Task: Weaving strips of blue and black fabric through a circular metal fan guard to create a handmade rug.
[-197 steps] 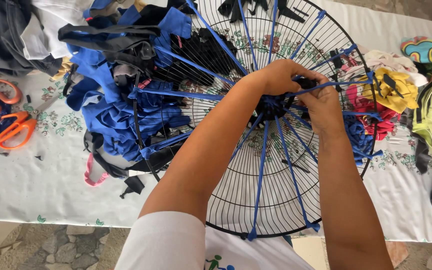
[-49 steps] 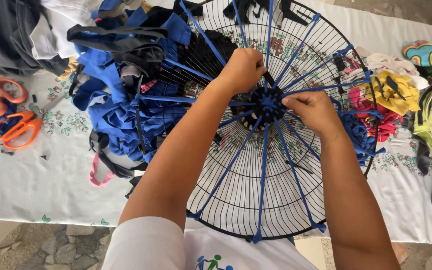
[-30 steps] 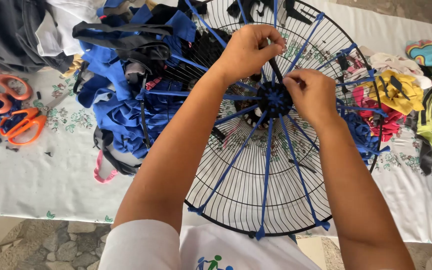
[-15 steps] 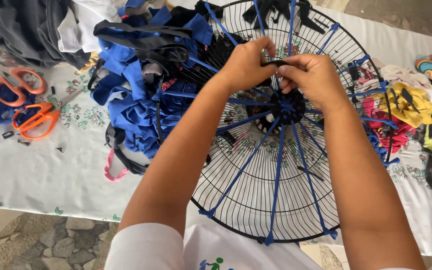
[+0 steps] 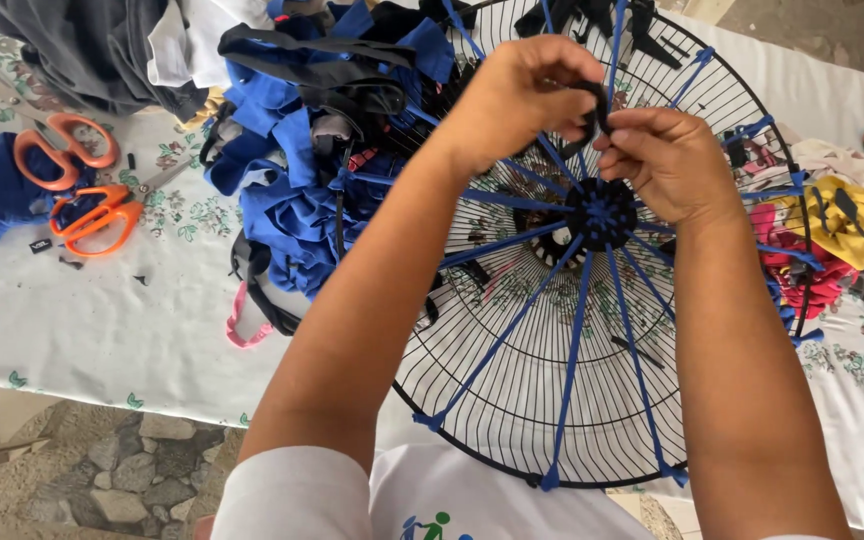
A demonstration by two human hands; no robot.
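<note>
A dark strip of cloth (image 5: 595, 100) is pinched between the closed fingers of the left hand (image 5: 527, 95) and the right hand (image 5: 667, 160), just above the hub of a round black fan guard (image 5: 512, 400). The guard, strung with blue strips, lies on the counter (image 5: 102, 320) beside a heap of blue cloth (image 5: 292, 200). Two orange scissors (image 5: 82, 185) are seen well apart to the left.

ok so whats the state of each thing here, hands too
left hand: closed in a grip on a black strip above the hub
right hand: pinching the same black strip
fan grille: lying flat on the table, blue strips strung from hub to rim
orange scissors: two pairs, lying unused on the cloth
blue fabric pile: heaped loose beside the grille
</note>
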